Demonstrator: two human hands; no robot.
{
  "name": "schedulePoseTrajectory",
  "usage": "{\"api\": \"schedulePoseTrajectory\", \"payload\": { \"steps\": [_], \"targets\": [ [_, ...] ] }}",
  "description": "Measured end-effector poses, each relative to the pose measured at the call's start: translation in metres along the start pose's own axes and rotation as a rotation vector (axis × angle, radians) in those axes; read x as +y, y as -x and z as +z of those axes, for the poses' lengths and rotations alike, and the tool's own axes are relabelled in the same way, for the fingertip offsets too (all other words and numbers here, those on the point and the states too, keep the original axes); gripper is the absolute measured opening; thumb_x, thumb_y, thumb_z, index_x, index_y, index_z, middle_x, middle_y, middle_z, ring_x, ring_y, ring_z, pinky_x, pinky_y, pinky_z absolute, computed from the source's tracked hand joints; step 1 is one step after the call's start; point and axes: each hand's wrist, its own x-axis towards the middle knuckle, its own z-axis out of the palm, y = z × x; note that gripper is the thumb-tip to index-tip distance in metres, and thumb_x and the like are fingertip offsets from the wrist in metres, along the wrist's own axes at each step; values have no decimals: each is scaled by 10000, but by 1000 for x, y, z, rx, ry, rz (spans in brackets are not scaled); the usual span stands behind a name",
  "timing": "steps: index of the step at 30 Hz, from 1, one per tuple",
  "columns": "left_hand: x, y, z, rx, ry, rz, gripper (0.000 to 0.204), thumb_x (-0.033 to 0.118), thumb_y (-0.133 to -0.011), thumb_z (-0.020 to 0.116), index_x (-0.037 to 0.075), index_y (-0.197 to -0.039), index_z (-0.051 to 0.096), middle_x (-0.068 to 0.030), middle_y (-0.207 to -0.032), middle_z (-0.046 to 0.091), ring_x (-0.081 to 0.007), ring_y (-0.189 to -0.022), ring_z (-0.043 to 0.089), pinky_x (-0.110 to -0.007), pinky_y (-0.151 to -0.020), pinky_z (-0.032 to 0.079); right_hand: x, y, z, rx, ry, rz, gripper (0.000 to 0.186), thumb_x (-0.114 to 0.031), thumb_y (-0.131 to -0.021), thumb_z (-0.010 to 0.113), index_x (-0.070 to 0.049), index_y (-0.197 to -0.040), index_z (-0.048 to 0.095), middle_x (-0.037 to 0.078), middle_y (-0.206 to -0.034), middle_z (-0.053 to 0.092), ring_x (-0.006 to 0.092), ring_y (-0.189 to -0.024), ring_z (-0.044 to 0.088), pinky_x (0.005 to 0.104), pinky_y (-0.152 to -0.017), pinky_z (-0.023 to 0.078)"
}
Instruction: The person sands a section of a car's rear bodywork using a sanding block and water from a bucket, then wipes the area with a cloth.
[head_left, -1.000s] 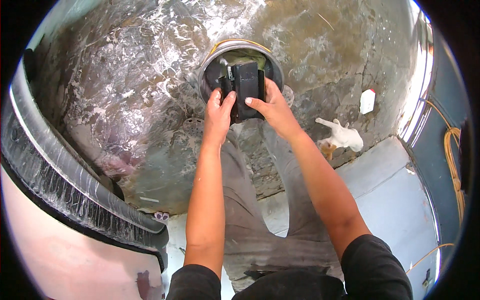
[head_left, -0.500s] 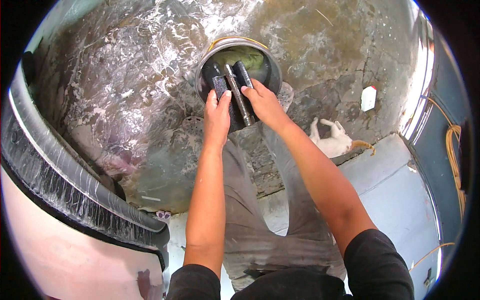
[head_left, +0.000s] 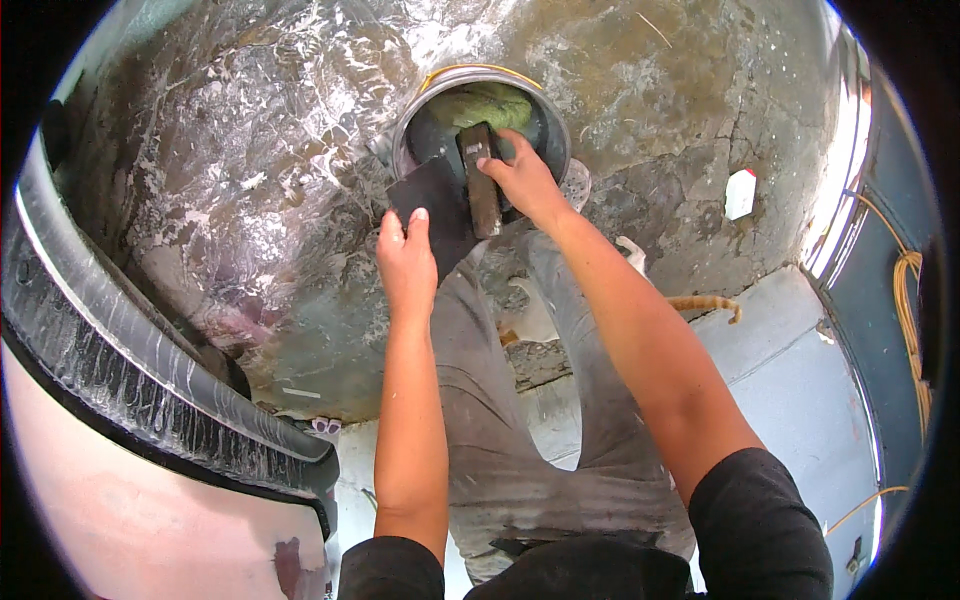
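My left hand pinches a black sheet of sandpaper, which hangs flat in front of the bucket's near rim. In my right hand is a long dark sanding block, tilted over the bucket's mouth with the thumb on its top face. The sheet's right edge lies close beside the block; whether they touch I cannot tell. Beneath both stands a grey bucket with a yellow handle along its far rim. Inside it a green cloth-like bundle rests near the far wall.
A cat with an orange tail is at my legs, partly hidden behind them. At left stands a pale panel with a wet black trim. On the stained wet floor, a small white box lies to the right.
The sandpaper, earlier folded up around the block, is now spread off it in my left hand. My right hand has turned the block. The cat has moved left, behind my legs.
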Motion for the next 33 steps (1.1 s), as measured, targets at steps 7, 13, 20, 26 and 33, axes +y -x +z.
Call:
{"api": "schedulePoseTrajectory", "payload": {
  "steps": [7, 13, 20, 26, 33],
  "targets": [
    [7, 26, -18, 84, 745, -92, 243, 93, -1076, 623, 45, -1314, 603, -39, -1179, 687, -131, -993, 643, -307, -901, 515, -8, -23, 36, 97, 869, -339, 472, -323, -983, 719, -76, -1380, 655, 184, -1357, 591, 426, -1313, 580, 580, -1053, 524],
    [-22, 25, -27, -26, 539, -148, 141, 90, -1077, 616, 58, -1213, 600, -27, -1163, 677, -111, -1028, 639, -291, -892, 511, -1, -52, 23, 31, 884, -222, 440, -294, -1014, 676, -49, -1378, 629, 232, -1285, 663, 394, -1218, 664, 517, -1036, 550],
    [-27, 42, -33, -78, 679, -192, 179, 118, -1089, 602, 49, -1252, 628, -14, -1114, 691, -100, -988, 642, -283, -871, 511, -33, 88, -5, -52, 25, -227, 398, -209, -1039, 684, -20, -1385, 627, 175, -1136, 722, 270, -1048, 697, 387, -952, 539],
    [-2, 63, 2, -190, 894, -284, 192, 152, -1103, 599, 45, -1256, 639, -45, -1210, 707, -133, -1119, 651, -316, -983, 509, -37, 158, 10, 22, 53, -359, 512, -190, -978, 762, -27, -1435, 597, 162, -1250, 631, 300, -1137, 647, 395, -974, 523],
    [-3, 62, 29, -122, 772, -239, 164, 239, -1130, 599, 78, -1136, 629, 26, -1038, 646, -45, -896, 578, -247, -767, 477, -9, 140, 13, 130, 290, -536, 620, -153, -855, 835, -41, -1424, 616, 176, -1300, 595, 386, -1184, 563, 461, -1037, 471]
  ]
}}
